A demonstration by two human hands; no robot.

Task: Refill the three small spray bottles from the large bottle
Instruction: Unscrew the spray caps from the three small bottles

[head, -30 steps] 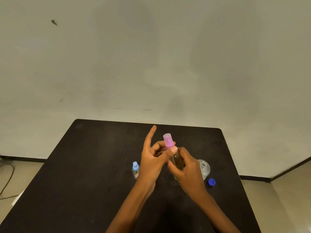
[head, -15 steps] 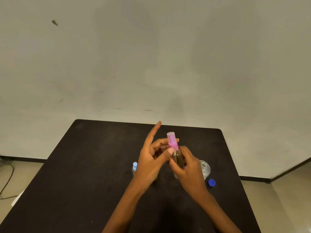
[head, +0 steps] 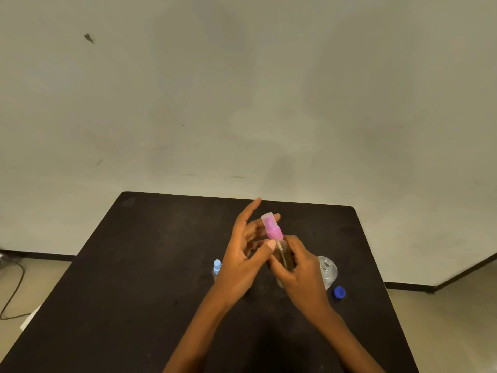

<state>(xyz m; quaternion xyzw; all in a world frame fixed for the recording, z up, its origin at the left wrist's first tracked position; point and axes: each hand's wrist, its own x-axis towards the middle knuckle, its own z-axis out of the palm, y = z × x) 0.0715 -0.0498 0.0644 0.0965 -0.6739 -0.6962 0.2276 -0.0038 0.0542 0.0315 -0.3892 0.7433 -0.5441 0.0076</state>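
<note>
My right hand [head: 301, 275] grips the clear body of a small spray bottle with a pink top [head: 273, 228], held upright above the black table [head: 150, 265]. My left hand [head: 242, 262] is beside it, thumb tip touching the base of the pink top, index finger stretched up and away. A second small spray bottle with a light blue top [head: 216, 267] stands on the table just left of my left hand, mostly hidden. The large clear bottle [head: 328, 270] stands uncapped behind my right hand. Its blue cap [head: 339, 292] lies on the table to the right. A third small bottle is not visible.
A pale wall rises behind the table's far edge. A dark cable [head: 13, 289] trails on the floor at the left. The table's right edge runs close to the blue cap.
My left fingers have loosened from around the pink top and spread out; the thumb now rests at its base. The bottle has tilted slightly and stays in my right hand.
</note>
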